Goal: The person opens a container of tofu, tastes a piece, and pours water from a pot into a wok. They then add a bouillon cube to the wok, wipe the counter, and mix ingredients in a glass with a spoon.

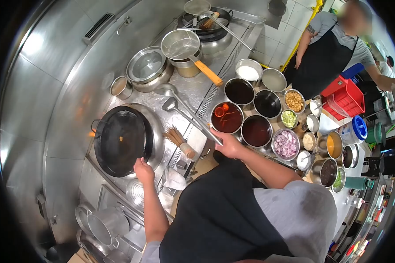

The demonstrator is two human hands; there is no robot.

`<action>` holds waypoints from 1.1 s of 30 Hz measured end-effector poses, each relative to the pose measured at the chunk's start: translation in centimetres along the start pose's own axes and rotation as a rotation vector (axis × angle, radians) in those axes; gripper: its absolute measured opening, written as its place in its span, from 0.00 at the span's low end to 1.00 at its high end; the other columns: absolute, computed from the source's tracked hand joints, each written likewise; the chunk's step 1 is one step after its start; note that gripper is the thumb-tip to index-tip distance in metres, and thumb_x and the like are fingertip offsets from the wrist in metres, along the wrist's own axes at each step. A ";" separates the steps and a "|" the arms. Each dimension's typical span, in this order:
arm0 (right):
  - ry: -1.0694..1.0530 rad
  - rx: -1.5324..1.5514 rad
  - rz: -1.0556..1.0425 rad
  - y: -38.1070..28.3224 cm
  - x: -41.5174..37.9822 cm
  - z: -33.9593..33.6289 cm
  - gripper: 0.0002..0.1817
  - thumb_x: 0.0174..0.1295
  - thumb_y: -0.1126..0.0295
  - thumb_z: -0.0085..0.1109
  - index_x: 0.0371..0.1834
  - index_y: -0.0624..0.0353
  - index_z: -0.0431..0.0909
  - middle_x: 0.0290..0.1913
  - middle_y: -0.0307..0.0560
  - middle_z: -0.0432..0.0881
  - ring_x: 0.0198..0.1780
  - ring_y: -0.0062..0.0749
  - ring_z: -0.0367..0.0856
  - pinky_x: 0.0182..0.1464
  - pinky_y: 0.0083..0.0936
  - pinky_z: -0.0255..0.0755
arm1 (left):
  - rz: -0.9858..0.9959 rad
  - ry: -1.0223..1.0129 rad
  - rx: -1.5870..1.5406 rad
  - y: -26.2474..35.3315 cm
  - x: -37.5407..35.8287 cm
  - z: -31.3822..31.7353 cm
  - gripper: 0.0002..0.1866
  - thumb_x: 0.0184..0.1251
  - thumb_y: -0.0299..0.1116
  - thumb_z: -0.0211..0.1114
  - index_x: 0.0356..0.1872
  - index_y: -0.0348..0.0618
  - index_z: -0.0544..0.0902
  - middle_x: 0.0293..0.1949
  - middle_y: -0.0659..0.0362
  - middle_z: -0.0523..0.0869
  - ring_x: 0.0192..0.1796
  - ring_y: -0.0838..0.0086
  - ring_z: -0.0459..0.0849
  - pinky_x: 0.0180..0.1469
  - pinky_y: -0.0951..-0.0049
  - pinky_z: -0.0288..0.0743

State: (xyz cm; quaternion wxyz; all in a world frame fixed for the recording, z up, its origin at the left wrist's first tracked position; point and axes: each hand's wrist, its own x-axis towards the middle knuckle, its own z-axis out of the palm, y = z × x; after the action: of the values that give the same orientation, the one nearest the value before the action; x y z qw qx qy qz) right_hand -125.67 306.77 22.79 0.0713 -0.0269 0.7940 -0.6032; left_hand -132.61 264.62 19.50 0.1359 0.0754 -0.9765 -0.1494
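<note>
A dark wok [118, 147] with a small orange-brown bit in it sits on the round burner at the left. My left hand [144, 171] is closed at the wok's near rim; what its fingers grip there is too small to make out. Farther right, my right hand [226, 144] is wrapped round the handle end of a metal ladle [170, 105]. A second long-handled metal utensil [166, 90] lies close alongside the ladle, its handle running toward the same hand. Between wok and ladle lies a bamboo brush [178, 141].
Pots of dark sauce [256, 131], a bowl of chopped onion [286, 144] and other ingredient bowls stand at the right. A strainer [180, 44] rests on a pot behind. A person in a black apron [322, 57] stands at the back right. Pots [108, 225] stand lower left.
</note>
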 end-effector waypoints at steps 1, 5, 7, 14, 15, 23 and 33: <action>0.054 -0.085 0.026 0.0 -1.3 -0.4 0.42 0.64 0.78 0.63 0.84 0.54 0.61 0.42 0.48 0.83 0.39 0.33 0.82 0.44 0.28 0.77 | -0.005 0.012 -0.010 0.2 -0.2 -0.2 0.14 0.82 0.38 0.56 0.40 0.37 0.81 0.39 0.40 0.85 0.46 0.38 0.80 0.50 0.40 0.72; 0.120 -0.178 0.342 -3.4 -2.6 -2.5 0.42 0.62 0.79 0.63 0.83 0.55 0.62 0.40 0.50 0.82 0.37 0.25 0.81 0.49 0.25 0.78 | -0.008 0.031 0.009 0.2 -0.3 -0.2 0.14 0.81 0.38 0.56 0.39 0.37 0.81 0.38 0.41 0.85 0.46 0.39 0.80 0.50 0.41 0.72; 0.258 -0.225 0.198 0.1 -1.0 -2.3 0.42 0.62 0.79 0.64 0.83 0.56 0.63 0.40 0.51 0.83 0.38 0.25 0.81 0.49 0.24 0.78 | 0.002 0.053 0.014 -0.4 -0.3 0.3 0.14 0.81 0.38 0.56 0.39 0.38 0.81 0.38 0.41 0.85 0.46 0.39 0.80 0.50 0.41 0.72; 0.537 -0.044 0.317 8.9 14.4 -3.9 0.42 0.61 0.80 0.65 0.82 0.63 0.62 0.30 0.52 0.84 0.19 0.29 0.77 0.21 0.36 0.71 | 0.067 0.118 -0.031 -0.6 -0.6 0.1 0.13 0.81 0.35 0.55 0.37 0.36 0.79 0.36 0.41 0.83 0.44 0.40 0.80 0.51 0.43 0.72; 0.521 -0.027 0.330 9.0 16.5 -4.2 0.42 0.59 0.79 0.65 0.81 0.63 0.64 0.31 0.51 0.84 0.22 0.31 0.79 0.25 0.38 0.74 | 0.097 0.136 -0.045 -0.3 -0.6 0.0 0.13 0.80 0.35 0.55 0.37 0.36 0.79 0.35 0.41 0.83 0.44 0.39 0.79 0.51 0.44 0.72; 0.497 -0.288 0.345 3.8 23.2 -3.6 0.35 0.56 0.75 0.57 0.72 0.66 0.73 0.60 0.70 0.84 0.62 0.62 0.84 0.65 0.43 0.78 | 0.009 0.057 -0.090 -0.6 -0.5 0.4 0.15 0.82 0.39 0.55 0.42 0.36 0.81 0.39 0.38 0.84 0.46 0.38 0.79 0.49 0.42 0.70; 0.536 -0.314 0.298 3.9 22.4 -1.6 0.30 0.56 0.76 0.56 0.68 0.66 0.76 0.58 0.70 0.84 0.63 0.64 0.83 0.66 0.46 0.78 | 0.043 0.076 -0.085 -1.1 -0.4 0.9 0.18 0.83 0.41 0.52 0.43 0.35 0.81 0.38 0.36 0.84 0.44 0.35 0.79 0.50 0.41 0.70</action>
State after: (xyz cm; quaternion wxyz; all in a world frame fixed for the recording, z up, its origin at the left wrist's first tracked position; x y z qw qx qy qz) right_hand -147.84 306.52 17.64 -0.0573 0.2381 0.8629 -0.4422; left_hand -132.40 263.85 18.27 0.1790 0.0542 -0.9648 -0.1849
